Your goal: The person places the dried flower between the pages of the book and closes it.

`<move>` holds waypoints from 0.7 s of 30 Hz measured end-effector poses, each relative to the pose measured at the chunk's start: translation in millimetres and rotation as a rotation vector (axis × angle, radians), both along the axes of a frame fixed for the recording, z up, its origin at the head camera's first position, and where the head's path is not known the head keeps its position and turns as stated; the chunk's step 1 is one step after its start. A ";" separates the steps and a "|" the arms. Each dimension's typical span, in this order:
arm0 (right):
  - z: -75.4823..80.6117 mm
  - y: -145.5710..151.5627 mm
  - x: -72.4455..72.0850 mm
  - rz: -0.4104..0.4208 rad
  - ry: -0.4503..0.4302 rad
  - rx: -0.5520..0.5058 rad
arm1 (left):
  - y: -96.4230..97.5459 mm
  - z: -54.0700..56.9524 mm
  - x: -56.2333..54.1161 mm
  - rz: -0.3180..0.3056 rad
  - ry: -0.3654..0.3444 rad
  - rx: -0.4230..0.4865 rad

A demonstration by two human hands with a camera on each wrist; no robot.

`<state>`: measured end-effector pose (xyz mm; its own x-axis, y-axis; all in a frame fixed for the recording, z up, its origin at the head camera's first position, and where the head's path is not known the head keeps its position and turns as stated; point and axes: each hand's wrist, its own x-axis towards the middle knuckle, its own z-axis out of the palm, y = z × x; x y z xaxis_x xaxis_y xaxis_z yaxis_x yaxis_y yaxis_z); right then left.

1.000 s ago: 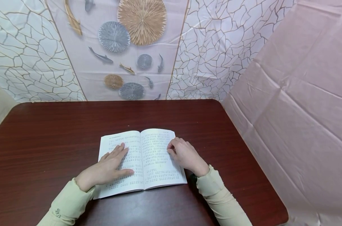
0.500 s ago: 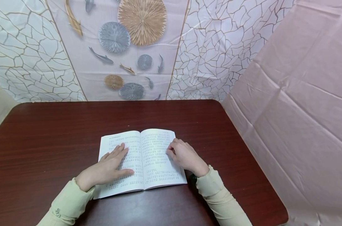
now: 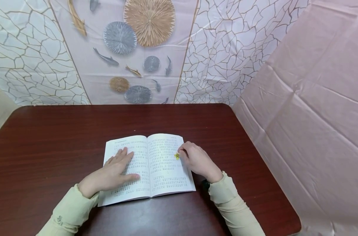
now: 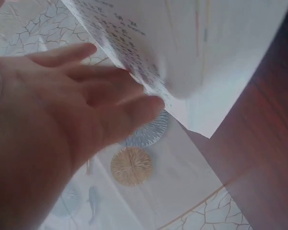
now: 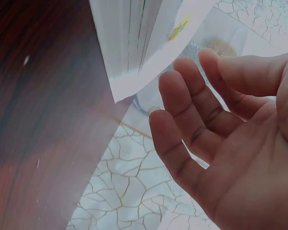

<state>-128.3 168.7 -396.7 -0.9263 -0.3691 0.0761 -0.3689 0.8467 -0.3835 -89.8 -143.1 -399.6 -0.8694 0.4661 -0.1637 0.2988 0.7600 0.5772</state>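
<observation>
An open book [image 3: 164, 173] with printed pages lies on the dark red-brown table. My left hand [image 3: 108, 177] rests on the left page, fingers spread and thumb toward the spine. In the left wrist view this hand [image 4: 81, 105] has its fingers along the page edge. A small yellow piece with a darker mark [image 3: 177, 156], perhaps a sticker, is on the right page near its outer edge. My right hand [image 3: 198, 160] is just right of it, fingertips close by. The right wrist view shows the yellow piece [image 5: 179, 28] apart from loosely bent fingers, with nothing between them.
The table [image 3: 63, 127] extends around the book to a rounded far edge. Behind it hangs a patterned cloth [image 3: 131, 82] with fish and round leaf shapes. A pinkish cloth [image 3: 308, 114] slopes down along the right side. A dark band [image 3: 206, 185] shows at the right wrist.
My right hand has drawn back slightly to the right, and the yellow piece now shows on the right page where the fingers were. My left hand stays nearly in place.
</observation>
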 end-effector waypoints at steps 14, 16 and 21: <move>10.3 26.3 6.0 -0.084 -0.137 0.133 | -12.2 1.4 -4.3 0.255 -0.031 -0.179; 9.7 28.8 8.6 -0.070 -0.163 0.139 | -12.2 3.0 -3.8 0.250 -0.044 -0.167; 8.3 33.0 14.4 -0.031 -0.246 0.101 | -14.1 7.7 -3.6 0.241 -0.101 -0.082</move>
<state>-113.9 201.7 -388.4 -0.9231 -0.3349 -0.1889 -0.2485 0.8946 -0.3714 -93.4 -157.2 -392.0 -0.9310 0.2297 -0.2837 0.0481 0.8476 0.5284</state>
